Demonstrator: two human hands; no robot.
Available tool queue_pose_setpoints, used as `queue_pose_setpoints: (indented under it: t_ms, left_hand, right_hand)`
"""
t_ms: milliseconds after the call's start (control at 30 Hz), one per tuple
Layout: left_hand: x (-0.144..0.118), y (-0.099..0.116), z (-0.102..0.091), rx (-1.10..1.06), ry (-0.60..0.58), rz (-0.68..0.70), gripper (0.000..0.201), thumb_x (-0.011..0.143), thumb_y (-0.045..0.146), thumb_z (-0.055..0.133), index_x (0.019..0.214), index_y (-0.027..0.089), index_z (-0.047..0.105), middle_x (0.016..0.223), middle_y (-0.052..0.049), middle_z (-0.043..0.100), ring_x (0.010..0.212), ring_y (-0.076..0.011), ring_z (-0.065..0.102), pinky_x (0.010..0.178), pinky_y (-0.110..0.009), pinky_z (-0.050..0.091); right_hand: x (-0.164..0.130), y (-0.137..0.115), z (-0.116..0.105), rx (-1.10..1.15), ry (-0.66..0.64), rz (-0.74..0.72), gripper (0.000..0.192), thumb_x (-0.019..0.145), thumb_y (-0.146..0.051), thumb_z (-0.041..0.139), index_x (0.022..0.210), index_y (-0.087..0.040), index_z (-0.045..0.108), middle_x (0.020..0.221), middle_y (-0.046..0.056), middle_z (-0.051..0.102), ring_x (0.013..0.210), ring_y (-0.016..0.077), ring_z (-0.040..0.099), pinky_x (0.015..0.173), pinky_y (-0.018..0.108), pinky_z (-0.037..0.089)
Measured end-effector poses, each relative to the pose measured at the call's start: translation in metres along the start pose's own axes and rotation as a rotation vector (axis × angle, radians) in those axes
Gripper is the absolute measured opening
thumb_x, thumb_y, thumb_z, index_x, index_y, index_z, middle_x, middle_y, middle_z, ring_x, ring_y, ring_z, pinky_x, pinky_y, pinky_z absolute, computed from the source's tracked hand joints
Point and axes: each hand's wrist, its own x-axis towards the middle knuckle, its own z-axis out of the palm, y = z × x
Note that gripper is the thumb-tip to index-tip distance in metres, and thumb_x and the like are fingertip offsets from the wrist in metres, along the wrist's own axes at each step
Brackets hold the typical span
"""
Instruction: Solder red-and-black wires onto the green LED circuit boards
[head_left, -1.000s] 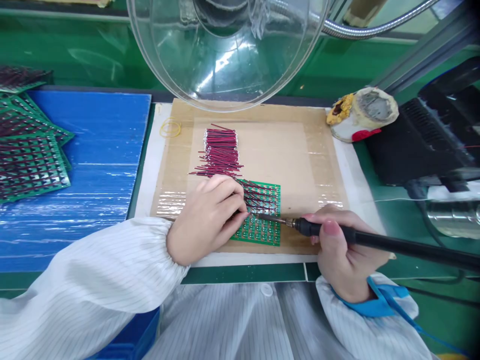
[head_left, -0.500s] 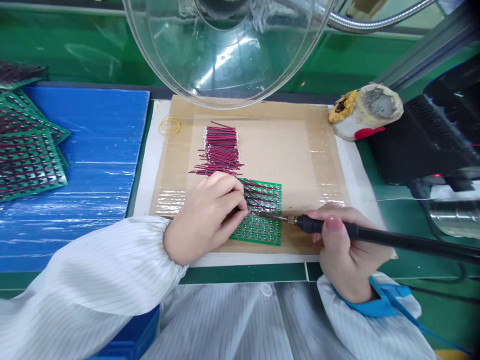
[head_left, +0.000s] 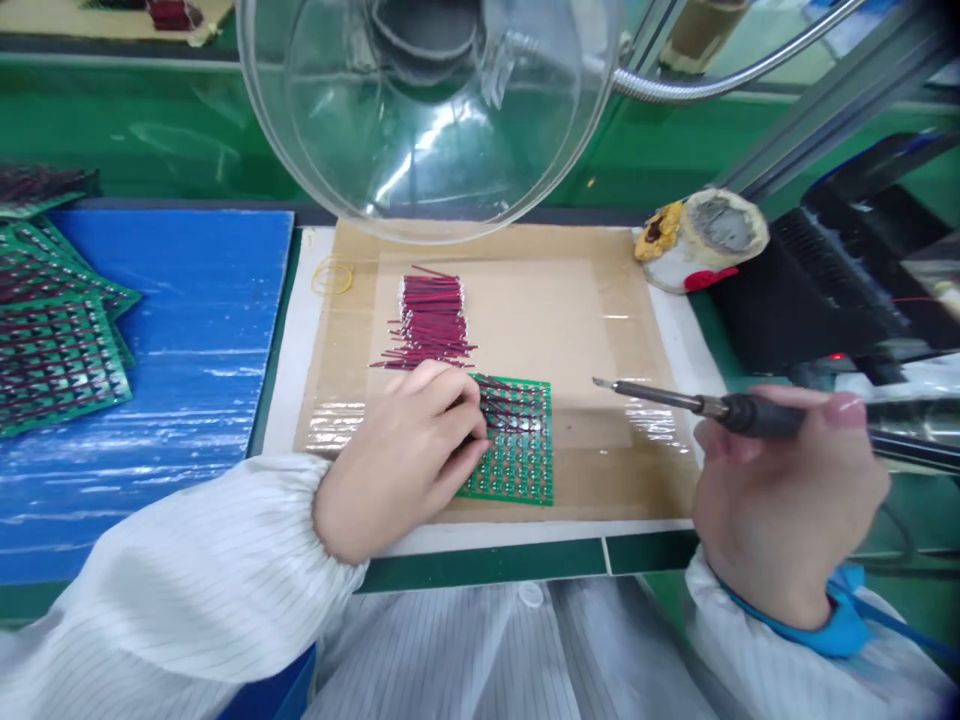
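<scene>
A clear dome hood (head_left: 427,100) is hanging over the back of your cardboard mat (head_left: 600,330), with a solder-stained sponge holder (head_left: 701,240) sitting at its right corner and stacked boards (head_left: 56,340) lying on the blue sheet (head_left: 202,330). Your left hand (head_left: 405,455) is pressing curled fingers on the green circuit board (head_left: 517,450), bristling with red wires (head_left: 431,315) beside it. Your right hand (head_left: 787,490) is gripping the soldering iron (head_left: 675,400), its tip hovering apart from the board.

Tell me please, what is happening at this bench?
A person in a white striped coat is soldering. The left hand presses red wires onto a small green circuit board lying on a cardboard mat. The right hand holds a soldering iron, its tip lifted off to the board's right.
</scene>
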Motion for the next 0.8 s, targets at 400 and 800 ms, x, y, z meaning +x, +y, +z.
queue_pose_setpoints:
  t_ms: [400, 800]
  left_hand:
    - [0.031, -0.076, -0.016, 0.083, 0.086, 0.02, 0.025, 0.099, 0.037, 0.043, 0.1, 0.022, 0.063, 0.104, -0.005, 0.063, 0.094, -0.0211, 0.062, 0.086, -0.038, 0.049]
    - [0.02, -0.051, -0.014, -0.262, 0.368, -0.044, 0.013, 0.093, 0.022, 0.056, 0.096, 0.018, 0.068, 0.092, -0.003, 0.07, 0.072, -0.0109, 0.065, 0.074, -0.028, 0.057]
  right_hand:
    - [0.07, 0.018, -0.018, -0.586, 0.019, -0.38, 0.037, 0.085, -0.041, 0.061, 0.118, -0.024, 0.064, 0.105, 0.006, 0.067, 0.08, 0.0153, 0.061, 0.08, 0.035, 0.052]
    - [0.041, 0.014, -0.013, -0.496, -0.094, -0.2, 0.038, 0.089, -0.044, 0.054, 0.125, -0.028, 0.058, 0.103, 0.005, 0.072, 0.092, 0.0221, 0.069, 0.086, 0.042, 0.055]
